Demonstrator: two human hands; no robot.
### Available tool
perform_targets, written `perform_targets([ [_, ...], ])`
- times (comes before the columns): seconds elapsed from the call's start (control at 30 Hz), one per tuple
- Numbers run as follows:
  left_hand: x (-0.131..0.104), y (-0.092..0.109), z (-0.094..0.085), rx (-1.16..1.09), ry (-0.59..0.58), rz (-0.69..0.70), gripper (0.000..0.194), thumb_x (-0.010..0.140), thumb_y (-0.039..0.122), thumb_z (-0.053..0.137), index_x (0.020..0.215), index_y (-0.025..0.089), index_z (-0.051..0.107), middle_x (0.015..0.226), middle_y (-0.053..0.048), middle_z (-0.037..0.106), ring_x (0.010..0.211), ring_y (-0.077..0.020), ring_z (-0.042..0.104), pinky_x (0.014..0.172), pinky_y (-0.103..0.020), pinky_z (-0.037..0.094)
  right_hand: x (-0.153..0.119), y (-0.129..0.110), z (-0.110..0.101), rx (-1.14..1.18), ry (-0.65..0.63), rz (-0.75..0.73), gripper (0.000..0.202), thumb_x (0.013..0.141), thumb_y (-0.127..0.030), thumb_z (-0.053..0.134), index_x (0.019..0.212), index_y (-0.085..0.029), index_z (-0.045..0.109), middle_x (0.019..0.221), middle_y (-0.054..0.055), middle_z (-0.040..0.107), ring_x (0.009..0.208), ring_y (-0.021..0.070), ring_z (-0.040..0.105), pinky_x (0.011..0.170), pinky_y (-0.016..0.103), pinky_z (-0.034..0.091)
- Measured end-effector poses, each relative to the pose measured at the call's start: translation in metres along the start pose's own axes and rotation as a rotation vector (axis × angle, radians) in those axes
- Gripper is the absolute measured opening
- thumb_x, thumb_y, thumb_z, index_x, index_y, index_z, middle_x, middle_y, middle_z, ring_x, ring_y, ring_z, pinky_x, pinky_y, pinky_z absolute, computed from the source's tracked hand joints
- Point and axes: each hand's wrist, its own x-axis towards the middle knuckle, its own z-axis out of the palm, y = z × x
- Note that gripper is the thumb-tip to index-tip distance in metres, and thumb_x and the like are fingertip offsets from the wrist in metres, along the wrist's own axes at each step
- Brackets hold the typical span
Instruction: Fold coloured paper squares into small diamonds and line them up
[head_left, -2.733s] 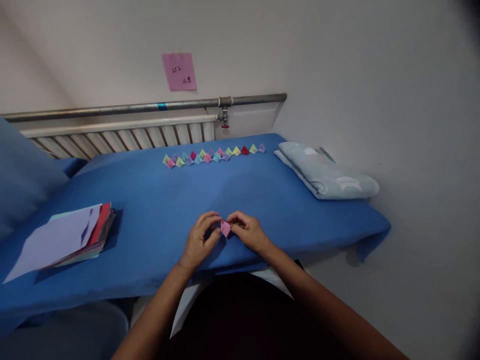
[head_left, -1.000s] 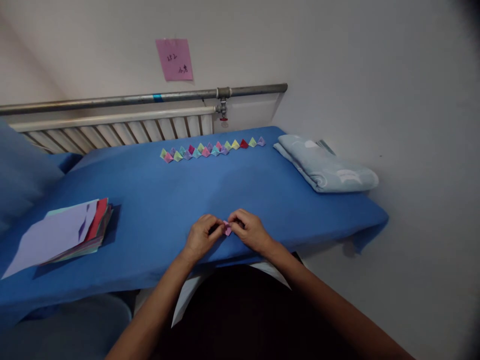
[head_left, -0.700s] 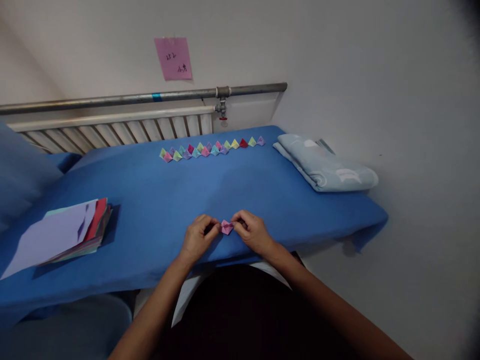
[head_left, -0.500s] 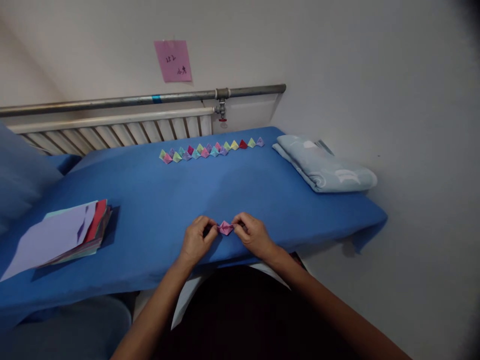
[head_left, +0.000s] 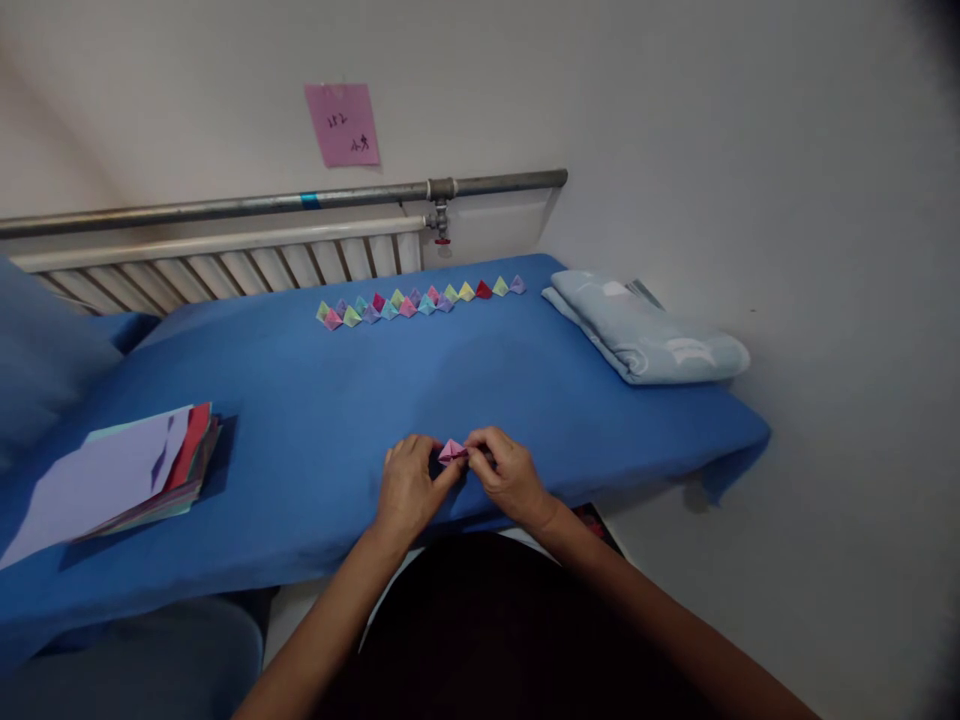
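Note:
A small pink folded-paper piece (head_left: 451, 452), pointed at the top, is between my two hands over the near edge of the blue-covered table. My left hand (head_left: 409, 485) is closed on its left side, with the thumb at the lower front. My right hand (head_left: 507, 474) pinches its right tip between thumb and fingers. Toward the back of the table stand rows of small folded-paper pieces (head_left: 407, 306) in green, pink, purple, blue, yellow and red.
A stack of coloured paper (head_left: 112, 475) lies at the left, a purple sheet on top. A folded pale-blue blanket (head_left: 652, 335) rests at the right against the wall. Behind the blue cloth (head_left: 300, 400) run a radiator (head_left: 247, 262) and a metal pipe (head_left: 225, 205).
My left hand has shifted its grip from the left tip to the body of the pink paper, thumb now in front. My right hand still pinches the right tip.

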Motion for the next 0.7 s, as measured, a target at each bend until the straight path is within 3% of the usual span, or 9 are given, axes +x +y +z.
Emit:
perform_targets([
  [0.2,0.0007,0.0089,-0.0002,-0.226,-0.042,-0.116,0.020,0.084,0.038,0.059,0.087,0.018,0.061,0.076,-0.003,0.067,0.069,-0.0168,0.061,0.066,-0.030,0.045,-0.0012,-0.0011,-0.0011,0.041,0.093,0.004,0.009,0.087,-0.020,0.048,0.085,-0.023,0.056,0.080,0.002,0.063,0.074,0.0158,0.059,0.073,0.029,0.047],
  [0.47,-0.0012,0.0065,0.0061,-0.492,0.045,-0.192,0.024,0.082,0.026,0.059,0.105,0.019,0.062,0.092,-0.005,0.072,0.078,-0.0170,0.067,0.074,-0.031,0.052,-0.0010,-0.0007,0.0018,0.086,0.128,0.051,0.007,0.086,-0.022,0.049,0.084,-0.023,0.056,0.077,0.001,0.062,0.071,0.0147,0.059,0.070,0.028,0.048],
  [0.6,-0.0006,0.0023,0.0081,-0.518,0.054,-0.220,0.029,0.085,0.022,0.052,0.113,0.019,0.061,0.102,-0.007,0.072,0.089,-0.0189,0.068,0.082,-0.034,0.053,-0.0026,-0.0025,0.0018,0.075,0.101,0.032,0.008,0.086,-0.021,0.049,0.084,-0.023,0.056,0.077,0.001,0.063,0.071,0.0150,0.059,0.070,0.028,0.048],
  [0.7,0.0006,0.0014,0.0056,-0.463,0.050,-0.237,0.030,0.085,0.018,0.047,0.110,0.018,0.064,0.098,-0.006,0.073,0.087,-0.0185,0.068,0.080,-0.033,0.053,-0.0040,-0.0040,0.0015,0.047,0.087,-0.019,0.010,0.084,-0.017,0.048,0.082,-0.023,0.056,0.075,0.001,0.061,0.070,0.0148,0.058,0.070,0.028,0.047],
])
